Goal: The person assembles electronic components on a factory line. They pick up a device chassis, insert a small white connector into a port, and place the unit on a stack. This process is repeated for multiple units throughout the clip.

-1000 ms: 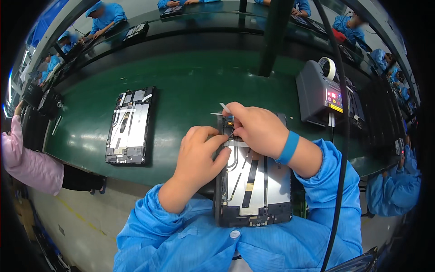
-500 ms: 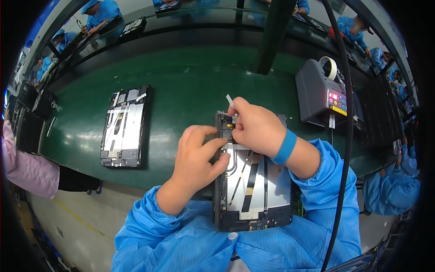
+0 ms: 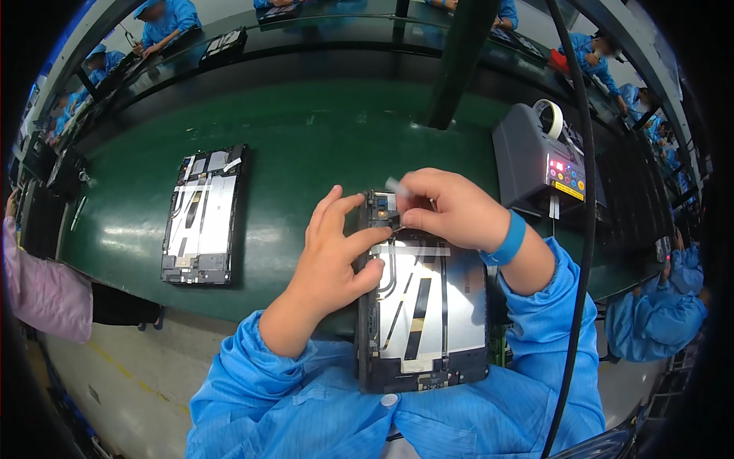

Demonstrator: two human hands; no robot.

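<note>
An opened tablet, black-framed with a silver inside and dark ribbon cables, lies in front of me, its lower end against my blue smock. My right hand, wearing a blue wristband, pinches a short pale strip of tape over the tablet's upper end. My left hand is spread at the tablet's left edge, its index fingertip touching the parts near the top. A translucent tape strip crosses the tablet below the fingers. My right hand hides part of the upper end.
A second opened tablet lies to the left on the green table. At right stands a grey tape dispenser with a lit panel. A black cable hangs down on the right. Co-workers in blue sit across the bench.
My right hand has moved a little to the right with the tape strip, which leans more now. The fingers of my left hand have straightened and spread along the tablet's edge.
</note>
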